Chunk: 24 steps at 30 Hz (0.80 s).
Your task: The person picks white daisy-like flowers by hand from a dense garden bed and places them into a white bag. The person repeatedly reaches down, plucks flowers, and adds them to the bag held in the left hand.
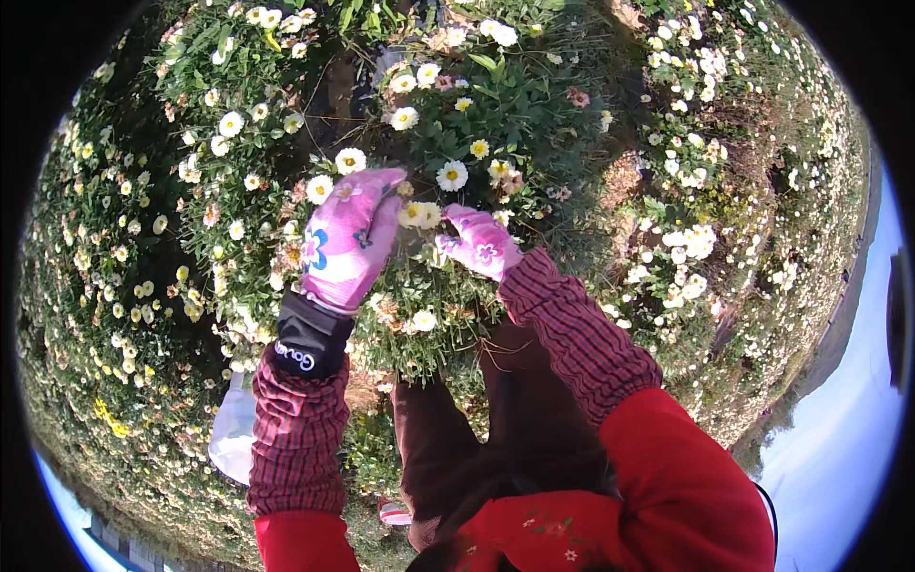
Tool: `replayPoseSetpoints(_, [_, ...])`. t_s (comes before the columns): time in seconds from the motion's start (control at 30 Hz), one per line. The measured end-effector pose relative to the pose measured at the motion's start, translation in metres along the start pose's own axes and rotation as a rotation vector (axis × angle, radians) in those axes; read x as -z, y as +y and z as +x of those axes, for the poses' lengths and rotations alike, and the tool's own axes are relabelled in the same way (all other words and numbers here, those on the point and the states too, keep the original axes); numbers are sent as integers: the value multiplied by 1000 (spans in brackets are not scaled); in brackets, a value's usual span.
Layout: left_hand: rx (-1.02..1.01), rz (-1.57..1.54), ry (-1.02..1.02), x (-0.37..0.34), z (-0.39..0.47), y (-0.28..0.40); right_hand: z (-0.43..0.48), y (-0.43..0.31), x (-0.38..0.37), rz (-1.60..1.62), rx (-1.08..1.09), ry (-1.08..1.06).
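My left hand [350, 239], in a pink flower-print glove with a black wristband, reaches in among white chrysanthemum-like blooms. Its thumb and fingers are bent toward each other, near a small brownish flower head [405, 189]. Pale flowers with yellow centres [419, 214] stand between my two hands. My right hand [482, 242], gloved in the same way, is just right of these blooms with its fingers curled inward. Whether either hand grips a flower or stem is hidden. A white daisy-like bloom [452, 175] opens above the gap between the hands.
Dense flowering plants [457, 350] rise against my brown trousers [500, 422]. A whitish, translucent bag or container [234, 429] is partly behind my left sleeve. Rows of white flowers [690, 243] spread to both sides. Dry stalks [347, 86] and bare soil [620, 186] show between plants.
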State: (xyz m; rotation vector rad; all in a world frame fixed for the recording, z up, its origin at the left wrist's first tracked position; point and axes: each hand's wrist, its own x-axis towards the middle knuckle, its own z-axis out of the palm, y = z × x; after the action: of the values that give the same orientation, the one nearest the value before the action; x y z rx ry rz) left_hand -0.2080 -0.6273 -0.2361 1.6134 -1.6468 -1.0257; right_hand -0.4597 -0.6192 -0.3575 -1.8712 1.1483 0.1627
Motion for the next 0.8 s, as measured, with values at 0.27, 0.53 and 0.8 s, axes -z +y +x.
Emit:
replayPoseSetpoints(0.27, [242, 582, -455, -170, 91, -24, -25, -11, 18, 344, -49, 148])
replayPoseSetpoints(0.53, [602, 194, -314, -180, 69, -84, 29, 115, 75, 51, -176, 420])
replayPoseSetpoints(0.8, [249, 155, -302, -159, 68, -45, 91, 159, 44, -268, -290, -281])
